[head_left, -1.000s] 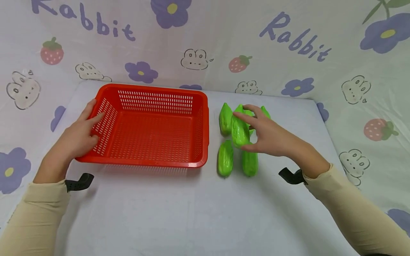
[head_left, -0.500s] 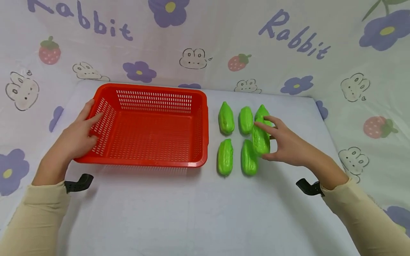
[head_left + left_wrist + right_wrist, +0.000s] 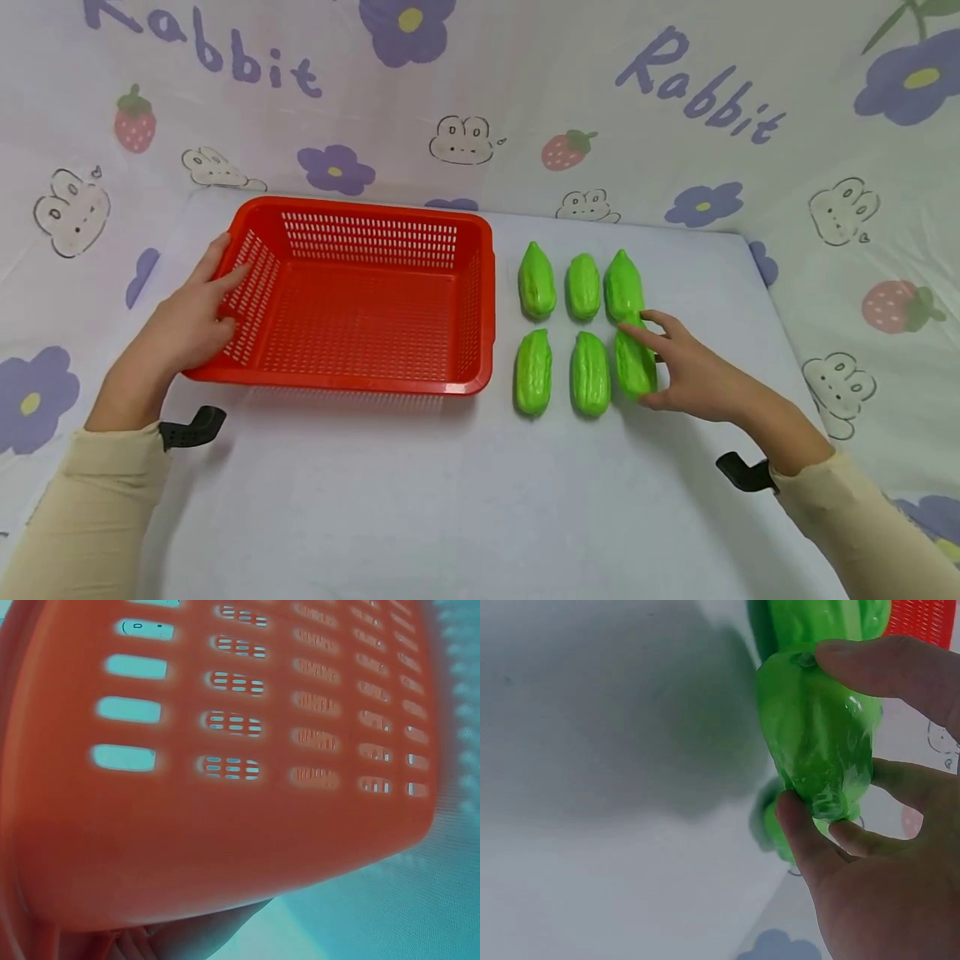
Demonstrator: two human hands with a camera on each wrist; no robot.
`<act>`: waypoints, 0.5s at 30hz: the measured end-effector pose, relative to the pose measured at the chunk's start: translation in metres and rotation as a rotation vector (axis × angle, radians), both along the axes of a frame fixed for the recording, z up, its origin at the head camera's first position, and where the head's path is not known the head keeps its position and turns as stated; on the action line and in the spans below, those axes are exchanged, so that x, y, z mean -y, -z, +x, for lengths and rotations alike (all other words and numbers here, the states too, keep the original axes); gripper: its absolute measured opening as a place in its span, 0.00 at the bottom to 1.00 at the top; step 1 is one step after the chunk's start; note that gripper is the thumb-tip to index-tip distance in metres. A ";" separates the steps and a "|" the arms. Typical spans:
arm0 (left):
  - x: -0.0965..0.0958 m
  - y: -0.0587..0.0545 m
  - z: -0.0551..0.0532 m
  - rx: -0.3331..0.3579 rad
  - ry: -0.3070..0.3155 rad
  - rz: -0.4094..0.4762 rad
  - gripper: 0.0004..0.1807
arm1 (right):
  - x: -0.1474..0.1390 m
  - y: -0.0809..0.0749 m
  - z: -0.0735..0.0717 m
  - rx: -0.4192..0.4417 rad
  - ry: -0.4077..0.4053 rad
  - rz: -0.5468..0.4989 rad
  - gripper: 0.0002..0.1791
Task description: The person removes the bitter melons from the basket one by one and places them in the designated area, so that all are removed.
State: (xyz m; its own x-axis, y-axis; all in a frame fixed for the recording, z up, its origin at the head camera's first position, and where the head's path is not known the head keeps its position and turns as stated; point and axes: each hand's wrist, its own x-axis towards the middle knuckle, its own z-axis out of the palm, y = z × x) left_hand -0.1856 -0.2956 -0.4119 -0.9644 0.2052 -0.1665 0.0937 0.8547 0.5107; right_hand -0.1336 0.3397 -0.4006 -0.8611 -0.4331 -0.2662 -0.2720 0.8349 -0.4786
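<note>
In the head view, my left hand (image 3: 187, 325) grips the left rim of a red plastic basket (image 3: 337, 387); the outside of its slotted wall (image 3: 225, 832) fills the left wrist view. My right hand (image 3: 701, 375) pinches a green ribbed gourd (image 3: 634, 367) end to end between thumb and fingers. That gourd (image 3: 817, 735) appears close up in the right wrist view, with a shadow beside it on the cloth. It is at the right end of the front row, beside two other gourds, a middle one (image 3: 590, 375) and a left one (image 3: 533, 372).
Behind stand three more green gourds in a row: a left one (image 3: 537, 281), a middle one (image 3: 582, 287) and a right one (image 3: 624, 283). The table has a white cloth (image 3: 450, 500). A printed rabbit curtain (image 3: 510, 75) hangs along the back and sides.
My right hand has carried its gourd rightward and toward me, from over the middle gourds to the right end of the front row. The left hand stays on the basket rim.
</note>
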 end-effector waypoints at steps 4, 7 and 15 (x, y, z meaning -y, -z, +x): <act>-0.002 -0.001 -0.001 -0.002 0.005 0.019 0.46 | -0.006 0.008 0.003 0.006 -0.004 -0.007 0.54; -0.002 -0.002 -0.001 0.003 0.006 0.021 0.46 | -0.009 0.014 0.005 0.022 -0.004 -0.011 0.54; -0.001 0.000 0.000 -0.005 -0.001 0.017 0.46 | -0.013 0.022 0.009 0.060 0.025 -0.048 0.55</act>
State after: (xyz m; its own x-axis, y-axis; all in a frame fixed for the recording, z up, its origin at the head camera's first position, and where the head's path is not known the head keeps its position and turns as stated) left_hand -0.1859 -0.2947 -0.4120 -0.9655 0.2072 -0.1578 0.0957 0.8458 0.5249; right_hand -0.1244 0.3527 -0.4231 -0.8550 -0.4248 -0.2976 -0.2204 0.8169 -0.5329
